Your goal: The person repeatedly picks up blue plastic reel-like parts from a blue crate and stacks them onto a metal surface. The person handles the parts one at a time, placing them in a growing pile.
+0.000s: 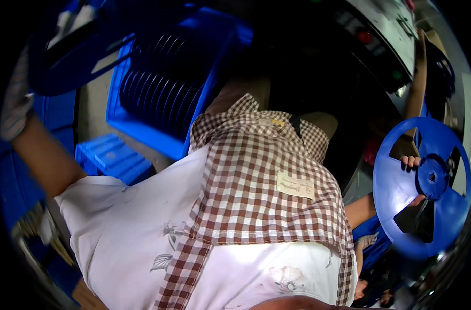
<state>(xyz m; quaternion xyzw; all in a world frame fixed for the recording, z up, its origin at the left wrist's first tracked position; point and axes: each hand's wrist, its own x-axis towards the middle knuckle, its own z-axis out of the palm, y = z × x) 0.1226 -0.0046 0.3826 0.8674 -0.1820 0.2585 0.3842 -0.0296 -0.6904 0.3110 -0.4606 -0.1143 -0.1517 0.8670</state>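
My right hand (411, 161) is closed around the hub of a blue plastic reel (393, 178), fingers showing through one of its openings. The reel stands nearly upright at the right, its round face toward me. At the far left my left arm is stretched out, and a pale glove covers my left hand (18, 106). That hand is against the rim of another dark blue reel (44, 77), which is tilted and raised; its fingers are mostly lost in shadow and blur.
A blue crate (163, 142) holds several dark discs on edge. Beside it sits a smaller blue box (114, 155). At upper right, another person's arm (417, 77) reaches near a pale machine top (385, 20). Another gloved hand (367, 241) shows below the right reel.
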